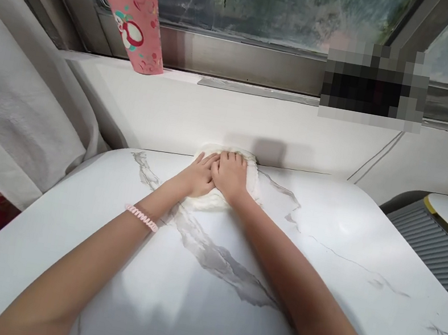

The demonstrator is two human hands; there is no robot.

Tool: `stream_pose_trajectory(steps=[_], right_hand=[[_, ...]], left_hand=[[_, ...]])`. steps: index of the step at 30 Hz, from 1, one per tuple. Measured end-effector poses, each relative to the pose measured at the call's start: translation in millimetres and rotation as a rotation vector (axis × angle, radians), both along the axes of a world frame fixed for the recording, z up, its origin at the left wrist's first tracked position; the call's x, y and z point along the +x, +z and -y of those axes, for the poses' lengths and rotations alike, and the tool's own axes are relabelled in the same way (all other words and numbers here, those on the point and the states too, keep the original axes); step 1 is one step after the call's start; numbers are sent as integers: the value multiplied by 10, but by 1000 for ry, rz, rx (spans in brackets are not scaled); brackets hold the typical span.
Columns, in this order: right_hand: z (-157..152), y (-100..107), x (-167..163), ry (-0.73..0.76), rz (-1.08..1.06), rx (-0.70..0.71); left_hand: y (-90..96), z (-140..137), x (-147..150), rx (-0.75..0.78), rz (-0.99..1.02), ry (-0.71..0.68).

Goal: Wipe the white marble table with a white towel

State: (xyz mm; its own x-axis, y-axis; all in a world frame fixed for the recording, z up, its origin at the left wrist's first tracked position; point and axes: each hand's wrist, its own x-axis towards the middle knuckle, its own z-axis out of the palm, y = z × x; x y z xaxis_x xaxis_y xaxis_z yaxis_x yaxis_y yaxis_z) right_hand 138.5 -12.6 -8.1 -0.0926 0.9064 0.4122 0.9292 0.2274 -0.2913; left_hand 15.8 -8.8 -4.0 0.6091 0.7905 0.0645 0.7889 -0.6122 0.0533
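At the table's far edge, against the wall, lies a crumpled white cloth (211,203). My left hand (200,175) rests flat on the cloth, fingers stretched out toward the wall. Beside it, my right hand (230,175) also presses down flat on the cloth, its fingers partly overlapping those of my left hand. The cloth spreads out under and around both hands, and the part beneath them is hidden. A pink coil band (141,217) circles my left wrist.
The white marble-patterned table (190,311) has rounded far corners. A pink paper cup (139,22) with a red straw stands on the window sill (242,87). A pale curtain (16,90) hangs at the left. Beyond the right edge is a grey ribbed surface (435,245).
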Motion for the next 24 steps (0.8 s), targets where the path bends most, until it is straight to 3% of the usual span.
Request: stream_pose_trajectory(steps=[4,9,17,21,24], right_hand=[[13,27,-124,55,-19,-10],[290,42,-209,180,-34,-13],[1094,24,-420,189,138,-5],[1569,142,-516,200,327,-39],[1868,285,-583,307,460,-110]], left_hand=[[1,58,-146,26,38,50],[-22,420,-255,23,9,140],[45,1196,-505,-65,-37,50],[72,1656,-665,-69,6,-43],[63,2009,-811,-51,35,-63]])
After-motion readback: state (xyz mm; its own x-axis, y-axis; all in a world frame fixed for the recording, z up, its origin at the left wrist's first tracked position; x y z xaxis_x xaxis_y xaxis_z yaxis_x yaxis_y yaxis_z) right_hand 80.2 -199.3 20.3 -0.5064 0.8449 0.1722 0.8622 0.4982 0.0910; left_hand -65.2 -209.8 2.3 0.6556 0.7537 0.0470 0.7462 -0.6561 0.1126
